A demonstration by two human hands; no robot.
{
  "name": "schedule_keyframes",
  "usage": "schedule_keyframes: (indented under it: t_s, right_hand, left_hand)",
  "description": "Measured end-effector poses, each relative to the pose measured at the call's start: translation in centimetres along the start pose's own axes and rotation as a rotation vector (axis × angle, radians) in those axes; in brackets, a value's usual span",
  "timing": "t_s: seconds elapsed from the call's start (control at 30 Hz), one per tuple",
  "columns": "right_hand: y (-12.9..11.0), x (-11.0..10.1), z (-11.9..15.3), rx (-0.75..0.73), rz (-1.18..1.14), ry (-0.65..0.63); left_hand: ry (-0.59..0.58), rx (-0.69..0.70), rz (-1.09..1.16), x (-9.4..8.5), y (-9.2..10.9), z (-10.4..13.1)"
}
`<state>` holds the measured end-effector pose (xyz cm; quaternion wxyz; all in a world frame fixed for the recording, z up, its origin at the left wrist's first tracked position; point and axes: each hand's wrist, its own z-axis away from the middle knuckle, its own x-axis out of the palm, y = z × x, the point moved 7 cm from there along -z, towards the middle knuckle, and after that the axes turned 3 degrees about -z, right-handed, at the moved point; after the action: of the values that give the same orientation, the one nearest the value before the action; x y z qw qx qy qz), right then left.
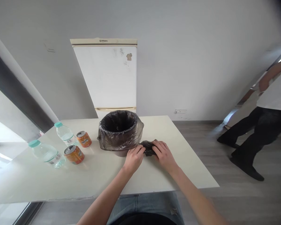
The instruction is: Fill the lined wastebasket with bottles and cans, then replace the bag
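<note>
Between my two hands lies a bunched black plastic bag [148,148], low over the table to the right of the bin. My left hand [134,157] pinches its left end, fingers closed. Curled over the right end is my right hand [163,154], its fingers pressed on the plastic. Just left of them a trash bin [120,153] stands upright, lined with a thin black bag [119,139] folded out over its rim. The liner hides most of the bin's body.
Two orange cans [84,139] and two clear bottles with green caps [66,133] stand on the left of the white table [103,184]. Behind the table is a white refrigerator [107,75]. At the right, a person in dark trousers [259,131] is on the floor beyond the table.
</note>
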<state>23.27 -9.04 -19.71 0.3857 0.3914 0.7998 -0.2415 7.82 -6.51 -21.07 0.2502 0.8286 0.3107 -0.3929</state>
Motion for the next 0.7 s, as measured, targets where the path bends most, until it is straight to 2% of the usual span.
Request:
schedule_keyframes:
  t_s: [0.07, 0.2, 0.27, 0.33, 0.4, 0.5, 0.6, 0.7]
  right_hand:
    - [-0.4, 0.8, 1.3, -0.068, 0.026, -0.016]
    - [-0.6, 2.5, 3.7, -0.028, -0.016, -0.205]
    - [-0.9, 2.4, 4.4, 0.007, -0.064, -0.282]
    - [-1.5, 1.8, 4.7, 0.004, -0.121, -0.322]
    - [-1.9, 0.8, 4.4, 0.023, -0.163, -0.292]
    - [-1.4, -0.6, 3.5, 0.103, -0.19, -0.152]
    - [-0.6, -1.2, 2.7, 0.182, -0.248, -0.072]
    - [0.0, -2.7, 2.5, 0.226, -0.154, 0.076]
  left_hand:
    - [-0.026, 0.031, -0.025, 0.6, 0.3, 0.7]
    - [-0.236, 0.06, -0.101, 2.6, 0.3, 1.8]
    - [-0.29, 0.055, -0.12, 3.1, 0.0, 2.1]
    - [-0.296, 0.042, -0.112, 3.2, -0.2, 2.2]
    - [-0.268, 0.068, -0.088, 3.0, 0.0, 2.0]
    - [-0.136, 0.104, -0.052, 1.8, 0.5, 1.3]
    - [0.023, 0.048, -0.035, 0.1, 0.7, 0.3]
    - [0.07, 0.012, -0.025, -0.9, 1.3, -0.5]
